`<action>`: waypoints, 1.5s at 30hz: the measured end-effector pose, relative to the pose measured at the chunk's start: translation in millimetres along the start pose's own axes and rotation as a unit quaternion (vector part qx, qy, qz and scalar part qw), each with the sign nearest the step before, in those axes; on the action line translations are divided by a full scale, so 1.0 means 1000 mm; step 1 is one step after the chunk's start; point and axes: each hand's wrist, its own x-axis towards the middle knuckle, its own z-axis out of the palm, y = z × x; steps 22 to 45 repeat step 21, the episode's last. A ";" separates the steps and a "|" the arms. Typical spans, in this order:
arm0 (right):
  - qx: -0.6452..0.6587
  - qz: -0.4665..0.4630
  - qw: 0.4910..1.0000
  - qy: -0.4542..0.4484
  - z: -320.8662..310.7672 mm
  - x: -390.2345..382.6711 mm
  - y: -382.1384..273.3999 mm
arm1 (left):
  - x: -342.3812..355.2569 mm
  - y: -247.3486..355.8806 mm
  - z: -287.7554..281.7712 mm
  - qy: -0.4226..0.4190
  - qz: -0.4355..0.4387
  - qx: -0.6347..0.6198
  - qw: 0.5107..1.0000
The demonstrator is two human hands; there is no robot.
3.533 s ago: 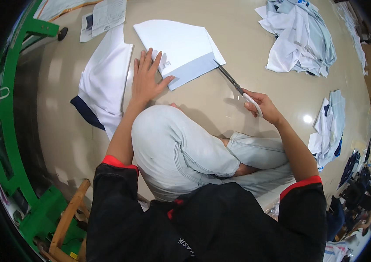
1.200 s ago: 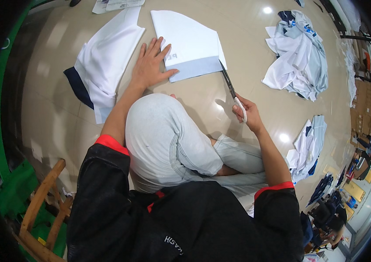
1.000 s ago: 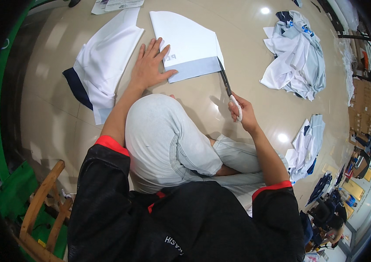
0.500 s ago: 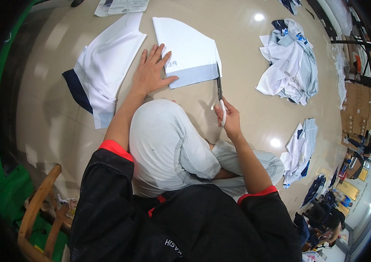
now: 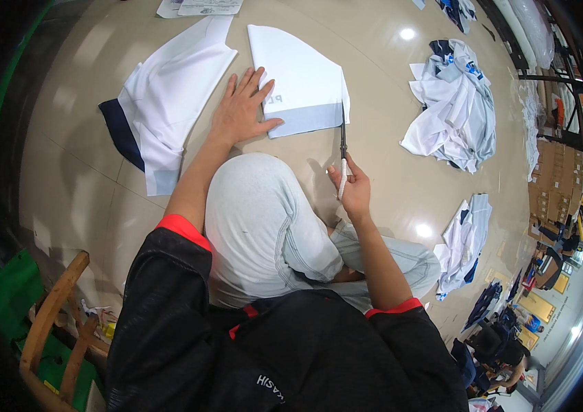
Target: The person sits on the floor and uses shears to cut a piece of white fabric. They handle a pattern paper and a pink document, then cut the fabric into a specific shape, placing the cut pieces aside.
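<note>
At the far left edge a green frame (image 5: 3, 288) borders the floor, with a wooden chair (image 5: 51, 323) just inside it at the lower left. On the tan floor (image 5: 78, 172) left of your knee lies a white cut fabric piece with a navy band (image 5: 167, 117) along its lower left edge, spread flat. At the top edge, printed paper sheets (image 5: 198, 7) lie just beyond it; their print is too small to make out.

Your left hand (image 5: 240, 113) rests palm down, fingers spread, pressing the lower left corner of the white folded fabric panel (image 5: 298, 79). That panel lies flat on the floor ahead of your raised knee, with a grey strip along its near edge and a small patch of grey lettering beside your fingertips.

Your right hand (image 5: 353, 189) is closed around the pale handles of the scissors (image 5: 342, 154). The dark blades point away from you and meet the panel's right lower corner. Whether the blades are parted cannot be told at this size.

Further right, a heap of white and pale grey garments (image 5: 453, 110) sits well apart from the panel. A smaller folded stack (image 5: 466, 240) lies near your right leg. Brown cartons (image 5: 556, 185) line the far right edge.
</note>
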 end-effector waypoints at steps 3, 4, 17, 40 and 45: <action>0.036 0.009 0.999 -0.001 0.005 -0.003 -0.002 | 0.001 0.000 0.000 -0.004 -0.002 0.003 1.000; 0.063 0.015 0.998 -0.007 0.006 -0.004 -0.004 | 0.001 0.001 0.000 0.000 -0.001 0.003 1.000; 0.067 0.010 0.998 -0.005 0.003 -0.004 -0.005 | -0.001 0.000 -0.002 -0.005 0.000 0.014 1.000; 0.024 0.019 0.999 -0.027 -0.002 0.002 0.004 | 0.000 -0.001 0.000 -0.015 -0.001 0.007 1.000; 0.024 0.019 0.999 -0.027 -0.002 0.002 0.004 | 0.000 -0.001 0.000 -0.015 -0.001 0.007 1.000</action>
